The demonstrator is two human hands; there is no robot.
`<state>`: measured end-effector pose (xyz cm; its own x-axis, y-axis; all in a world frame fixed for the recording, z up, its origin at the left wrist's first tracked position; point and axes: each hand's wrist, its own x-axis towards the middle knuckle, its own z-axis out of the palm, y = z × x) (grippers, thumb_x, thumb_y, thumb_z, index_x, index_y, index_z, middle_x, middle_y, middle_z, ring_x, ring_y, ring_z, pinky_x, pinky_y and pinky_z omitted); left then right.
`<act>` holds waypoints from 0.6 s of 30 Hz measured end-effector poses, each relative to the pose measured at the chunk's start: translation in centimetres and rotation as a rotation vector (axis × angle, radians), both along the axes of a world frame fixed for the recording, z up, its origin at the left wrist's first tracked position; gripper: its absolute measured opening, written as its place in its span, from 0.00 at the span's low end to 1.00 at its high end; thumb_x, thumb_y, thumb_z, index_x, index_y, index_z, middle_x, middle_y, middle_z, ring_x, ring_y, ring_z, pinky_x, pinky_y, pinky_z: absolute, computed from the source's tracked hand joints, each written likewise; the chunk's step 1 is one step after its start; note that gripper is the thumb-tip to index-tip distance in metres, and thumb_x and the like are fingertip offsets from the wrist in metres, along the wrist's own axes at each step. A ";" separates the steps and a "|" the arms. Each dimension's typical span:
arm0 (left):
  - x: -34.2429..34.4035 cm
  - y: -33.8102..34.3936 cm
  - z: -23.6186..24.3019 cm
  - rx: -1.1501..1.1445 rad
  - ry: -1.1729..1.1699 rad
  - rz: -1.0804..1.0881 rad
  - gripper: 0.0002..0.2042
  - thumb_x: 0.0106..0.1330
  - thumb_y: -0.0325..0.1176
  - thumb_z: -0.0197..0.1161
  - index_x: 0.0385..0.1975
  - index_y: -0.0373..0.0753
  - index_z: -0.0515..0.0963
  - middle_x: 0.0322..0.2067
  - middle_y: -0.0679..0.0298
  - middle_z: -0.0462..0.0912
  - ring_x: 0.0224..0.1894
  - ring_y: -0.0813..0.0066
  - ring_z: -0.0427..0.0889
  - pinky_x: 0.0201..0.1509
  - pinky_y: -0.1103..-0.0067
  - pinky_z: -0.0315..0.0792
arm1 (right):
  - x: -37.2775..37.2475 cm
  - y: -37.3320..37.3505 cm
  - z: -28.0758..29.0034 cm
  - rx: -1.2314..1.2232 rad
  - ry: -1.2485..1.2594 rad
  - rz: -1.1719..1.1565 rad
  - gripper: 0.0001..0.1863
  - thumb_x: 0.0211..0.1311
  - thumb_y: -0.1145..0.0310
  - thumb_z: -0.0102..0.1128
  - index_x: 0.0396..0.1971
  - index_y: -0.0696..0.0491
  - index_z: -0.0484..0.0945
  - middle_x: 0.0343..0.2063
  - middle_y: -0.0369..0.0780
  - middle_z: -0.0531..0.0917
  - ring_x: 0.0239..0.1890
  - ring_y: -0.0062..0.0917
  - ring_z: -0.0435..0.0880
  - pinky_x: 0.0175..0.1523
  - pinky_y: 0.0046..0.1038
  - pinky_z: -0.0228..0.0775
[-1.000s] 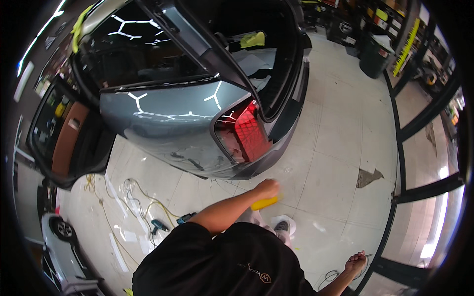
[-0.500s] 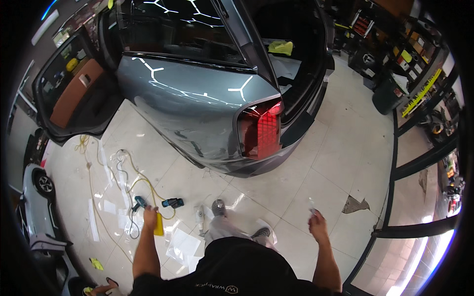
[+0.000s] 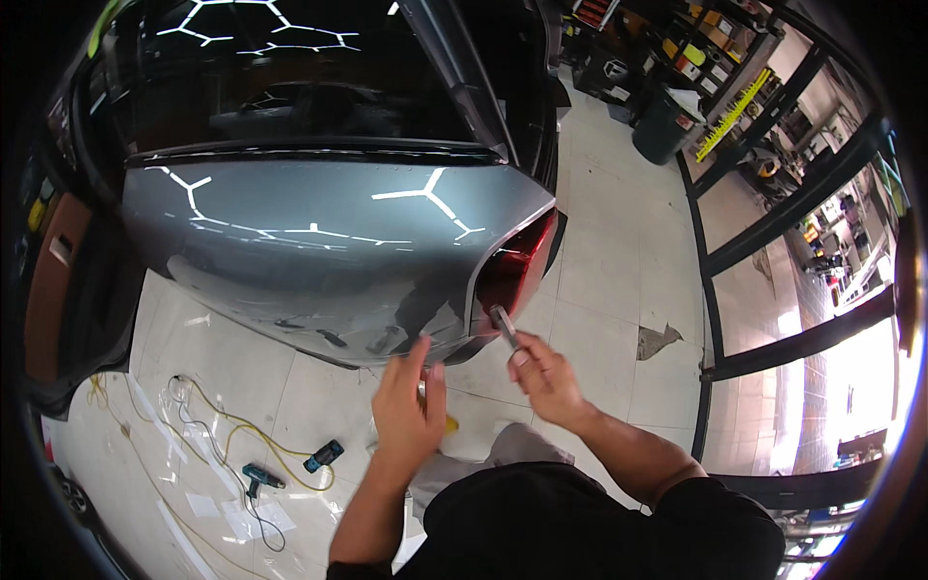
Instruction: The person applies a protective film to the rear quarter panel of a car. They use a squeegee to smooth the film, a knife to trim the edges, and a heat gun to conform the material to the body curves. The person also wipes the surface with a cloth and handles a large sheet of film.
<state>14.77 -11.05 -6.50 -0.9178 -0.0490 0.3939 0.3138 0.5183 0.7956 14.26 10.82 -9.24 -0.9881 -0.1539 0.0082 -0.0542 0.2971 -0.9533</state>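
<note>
A slim metallic tool (image 3: 504,324), pinched between the thumb and fingers of a person's right hand (image 3: 547,385), angles away to the near end of a red tail light (image 3: 522,261) at the rear corner of a grey car (image 3: 290,193); whether the tip touches the light cannot be told. Just to the left, the left hand (image 3: 404,404) is raised before the car's lower side, index finger extended and thumb apart from it. A yellow piece (image 3: 451,425) shows behind that hand, mostly hidden; whether the other fingers grip it cannot be told.

Angular white reflections (image 3: 425,193) streak the glossy bodywork, below a dark window (image 3: 290,72). At left, an open door (image 3: 92,329) bears brown trim (image 3: 53,271).

Near left, on the pale tiled floor (image 3: 300,406), lie a teal-and-black power tool (image 3: 259,476) and, to its right, a darker device (image 3: 324,455), with a yellow cord (image 3: 242,419) looping beside them. To the right, a broken patch (image 3: 658,340) scars the tiles beside a black-framed glass partition (image 3: 802,343). Far right, a dark bin (image 3: 665,130) stands between crowded shelves (image 3: 710,48) and a bright yellow strip (image 3: 733,116). Nearest are the person's black shirt (image 3: 570,527) and grey trousers (image 3: 530,447).
</note>
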 end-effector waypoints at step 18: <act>-14.9 13.1 9.1 -0.211 -0.348 0.042 0.38 0.64 0.40 0.64 0.68 0.25 0.54 0.15 0.58 0.73 0.16 0.67 0.74 0.25 0.75 0.68 | -13.7 15.9 1.9 -0.260 -0.060 -0.080 0.17 0.75 0.69 0.42 0.57 0.58 0.71 0.23 0.32 0.74 0.22 0.10 0.66 0.28 0.16 0.59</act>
<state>-0.13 2.10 2.64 -0.9970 -0.0409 0.0654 0.0194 0.6881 0.7254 0.53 26.70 -7.33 -0.9969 -0.0759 -0.0214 0.0182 0.0427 -0.9989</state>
